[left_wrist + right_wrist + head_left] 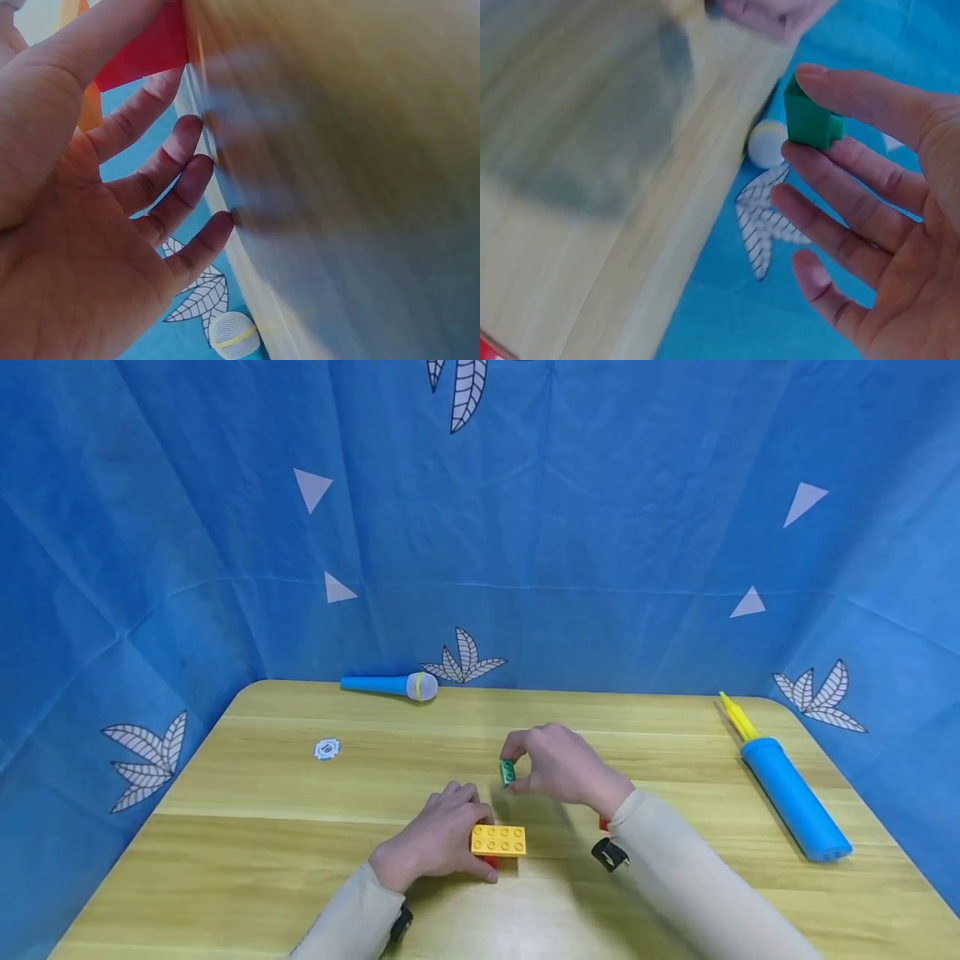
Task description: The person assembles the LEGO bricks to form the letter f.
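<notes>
Near the front middle of the table, my left hand (442, 835) pinches a red toy brick (491, 862) between thumb and index finger, its other fingertips right at the tabletop. A longer yellow toy brick (498, 841) with two rows of studs sits on top of the red one, hiding most of it from above. The red brick (146, 52) fills the grip in the left wrist view. Farther back and to the right, my right hand (566, 764) holds a small green toy brick (507, 772) by thumb and fingertips. The right wrist view has that green brick (808, 116) above the table, studs facing the palm.
Partly hidden by the right forearm is another red piece (603, 823). A blue toy microphone (375, 684) lies at the back edge, and a white-and-blue chip (327, 749) at the left. On the right rests a blue hand pump (795, 797) with a yellow nozzle. Blue cloth surrounds the table.
</notes>
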The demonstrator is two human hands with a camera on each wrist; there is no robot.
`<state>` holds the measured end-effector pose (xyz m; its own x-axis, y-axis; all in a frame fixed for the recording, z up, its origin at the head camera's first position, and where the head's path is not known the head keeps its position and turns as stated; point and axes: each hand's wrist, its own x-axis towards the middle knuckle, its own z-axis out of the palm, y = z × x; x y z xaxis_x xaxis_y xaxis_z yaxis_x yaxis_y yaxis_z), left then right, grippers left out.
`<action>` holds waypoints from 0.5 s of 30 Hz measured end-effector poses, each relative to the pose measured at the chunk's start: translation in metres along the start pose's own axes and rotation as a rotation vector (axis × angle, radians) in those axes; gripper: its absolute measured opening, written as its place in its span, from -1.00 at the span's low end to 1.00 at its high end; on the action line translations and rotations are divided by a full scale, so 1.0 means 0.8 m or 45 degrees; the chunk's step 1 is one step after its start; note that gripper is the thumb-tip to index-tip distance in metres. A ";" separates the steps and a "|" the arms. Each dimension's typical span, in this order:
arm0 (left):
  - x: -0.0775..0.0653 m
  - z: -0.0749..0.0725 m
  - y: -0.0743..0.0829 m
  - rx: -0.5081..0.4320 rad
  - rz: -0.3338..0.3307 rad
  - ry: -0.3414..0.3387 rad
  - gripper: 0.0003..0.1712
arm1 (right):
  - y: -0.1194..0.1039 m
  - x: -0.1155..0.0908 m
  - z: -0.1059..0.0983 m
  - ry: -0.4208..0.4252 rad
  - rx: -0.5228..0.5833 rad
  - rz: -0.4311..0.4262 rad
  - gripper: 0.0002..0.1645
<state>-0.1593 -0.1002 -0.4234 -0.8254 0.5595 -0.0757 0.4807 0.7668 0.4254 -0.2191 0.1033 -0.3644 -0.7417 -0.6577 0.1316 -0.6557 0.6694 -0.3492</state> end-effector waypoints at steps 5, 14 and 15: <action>0.000 -0.002 0.001 0.012 -0.011 -0.008 -0.34 | -0.022 -0.019 0.001 -0.003 -0.067 -0.091 -0.59; -0.001 -0.001 0.001 -0.024 0.017 0.019 -0.41 | -0.049 -0.034 0.012 -0.073 -0.097 -0.117 -0.60; -0.001 -0.001 0.001 -0.027 0.022 0.022 -0.42 | -0.050 -0.035 0.012 -0.084 -0.095 -0.115 -0.60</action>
<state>-0.1586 -0.1001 -0.4221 -0.8221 0.5668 -0.0532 0.4885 0.7503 0.4454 -0.1709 0.0915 -0.3629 -0.6697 -0.7362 0.0970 -0.7299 0.6285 -0.2687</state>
